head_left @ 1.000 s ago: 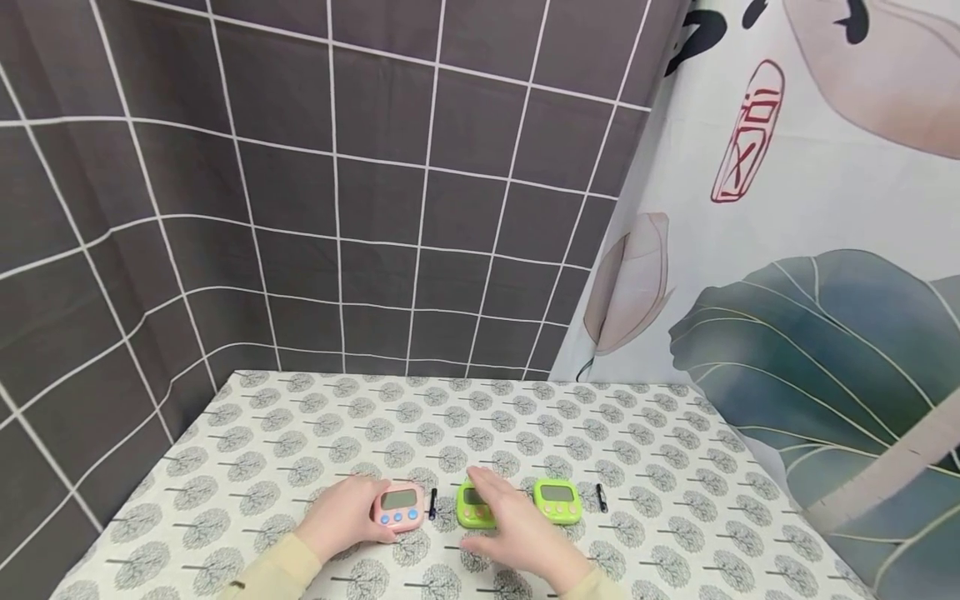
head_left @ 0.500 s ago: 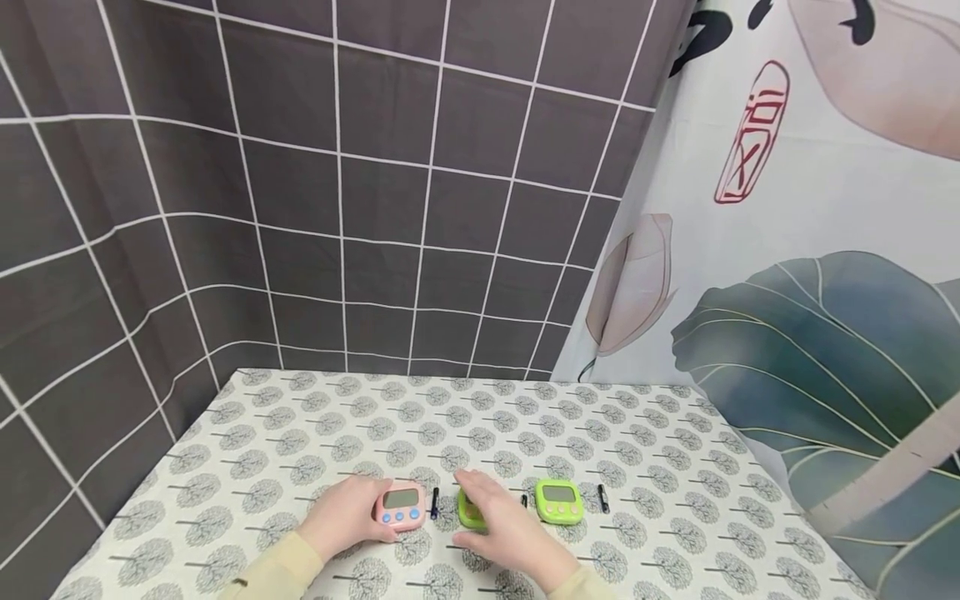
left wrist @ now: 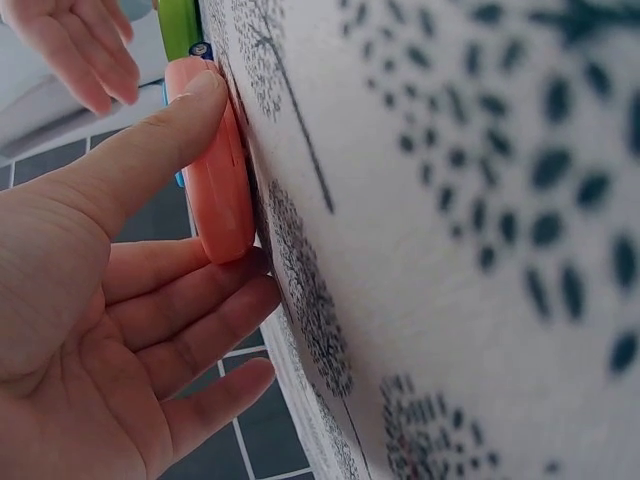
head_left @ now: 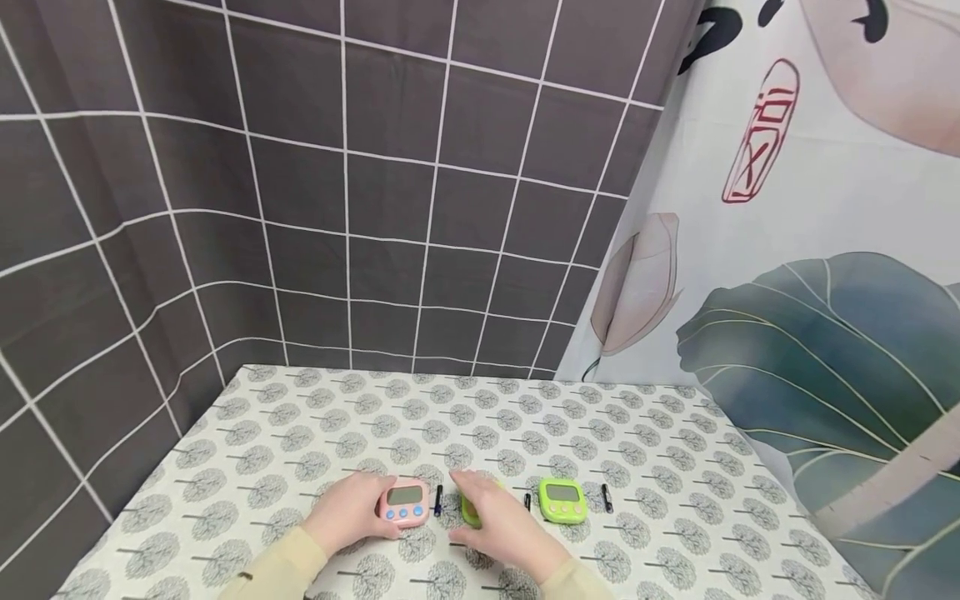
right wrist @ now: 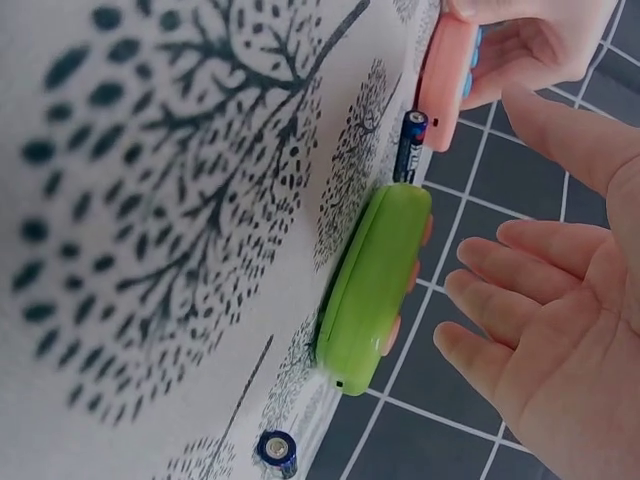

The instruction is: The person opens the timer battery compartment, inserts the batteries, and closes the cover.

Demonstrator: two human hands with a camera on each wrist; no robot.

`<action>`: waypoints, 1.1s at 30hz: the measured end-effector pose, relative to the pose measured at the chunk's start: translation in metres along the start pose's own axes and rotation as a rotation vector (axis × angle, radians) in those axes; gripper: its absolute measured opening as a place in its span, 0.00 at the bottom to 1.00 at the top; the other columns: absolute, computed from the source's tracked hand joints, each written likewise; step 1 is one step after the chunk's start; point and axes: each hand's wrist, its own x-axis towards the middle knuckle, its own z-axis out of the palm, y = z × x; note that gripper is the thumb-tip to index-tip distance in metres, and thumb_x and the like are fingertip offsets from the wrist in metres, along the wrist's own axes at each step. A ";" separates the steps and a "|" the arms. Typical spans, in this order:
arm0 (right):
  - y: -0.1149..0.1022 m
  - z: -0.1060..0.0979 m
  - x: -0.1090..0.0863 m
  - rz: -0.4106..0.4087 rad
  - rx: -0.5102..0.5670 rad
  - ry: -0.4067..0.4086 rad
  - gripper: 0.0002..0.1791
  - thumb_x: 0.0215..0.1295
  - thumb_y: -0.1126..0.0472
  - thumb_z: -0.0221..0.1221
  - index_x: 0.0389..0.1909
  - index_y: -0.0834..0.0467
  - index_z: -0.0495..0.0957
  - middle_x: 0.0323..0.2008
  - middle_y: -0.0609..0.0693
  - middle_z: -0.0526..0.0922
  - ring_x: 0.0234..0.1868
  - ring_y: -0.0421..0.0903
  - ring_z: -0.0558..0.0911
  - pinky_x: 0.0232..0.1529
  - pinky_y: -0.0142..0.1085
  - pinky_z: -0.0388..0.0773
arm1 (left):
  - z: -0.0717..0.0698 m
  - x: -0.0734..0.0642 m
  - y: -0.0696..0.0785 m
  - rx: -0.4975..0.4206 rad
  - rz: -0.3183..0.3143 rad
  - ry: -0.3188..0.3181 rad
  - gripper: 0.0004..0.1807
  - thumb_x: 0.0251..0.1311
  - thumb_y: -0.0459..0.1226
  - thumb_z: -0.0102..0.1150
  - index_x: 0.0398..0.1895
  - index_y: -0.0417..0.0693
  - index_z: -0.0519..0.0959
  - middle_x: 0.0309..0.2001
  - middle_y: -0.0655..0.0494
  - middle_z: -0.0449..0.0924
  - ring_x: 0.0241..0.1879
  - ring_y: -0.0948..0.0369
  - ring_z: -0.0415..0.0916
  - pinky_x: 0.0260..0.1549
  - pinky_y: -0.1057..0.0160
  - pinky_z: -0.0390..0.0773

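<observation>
My left hand (head_left: 347, 515) holds a pink digital timer (head_left: 406, 502) with blue buttons by its left side, thumb at the near edge and fingers at the far one. In the left wrist view the thumb presses the edge of that timer (left wrist: 222, 190), which lies on the cloth. Over a green timer (right wrist: 375, 290) hovers my right hand (head_left: 504, 523), its fingers extended and apart from it. In the head view this hand covers most of the green timer. A dark battery (head_left: 438, 500) lies between the pink and green timers.
A second green timer (head_left: 563, 500) lies further right. One battery (head_left: 527, 502) sits between the two green timers, and another (head_left: 607, 498) lies to the right of them. A tree-print cloth (head_left: 420, 433) covers the table. Behind it hangs a dark grid curtain (head_left: 390, 275).
My right hand has shifted left over the first green timer, hiding more of it and uncovering the battery on its right. The left hand keeps its hold on the pink timer.
</observation>
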 end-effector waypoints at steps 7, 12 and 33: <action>-0.002 0.006 0.011 -0.031 -0.037 0.000 0.39 0.53 0.51 0.67 0.64 0.62 0.66 0.61 0.56 0.74 0.62 0.51 0.73 0.63 0.45 0.67 | 0.000 0.000 -0.001 -0.036 -0.026 -0.015 0.39 0.30 0.45 0.78 0.49 0.34 0.78 0.39 0.47 0.83 0.38 0.51 0.78 0.41 0.46 0.77; -0.011 0.012 0.020 -0.026 0.021 -0.042 0.38 0.54 0.51 0.67 0.65 0.60 0.66 0.62 0.53 0.73 0.62 0.49 0.73 0.63 0.41 0.68 | -0.001 -0.001 -0.003 -0.020 -0.022 0.002 0.39 0.29 0.46 0.78 0.49 0.34 0.78 0.39 0.45 0.82 0.38 0.50 0.78 0.40 0.46 0.78; -0.018 0.020 0.036 -0.044 -0.051 -0.032 0.36 0.51 0.50 0.69 0.61 0.59 0.71 0.57 0.50 0.78 0.58 0.46 0.77 0.58 0.37 0.72 | -0.001 0.000 -0.001 0.003 -0.001 -0.015 0.38 0.31 0.46 0.78 0.49 0.36 0.78 0.40 0.45 0.82 0.40 0.49 0.79 0.41 0.46 0.78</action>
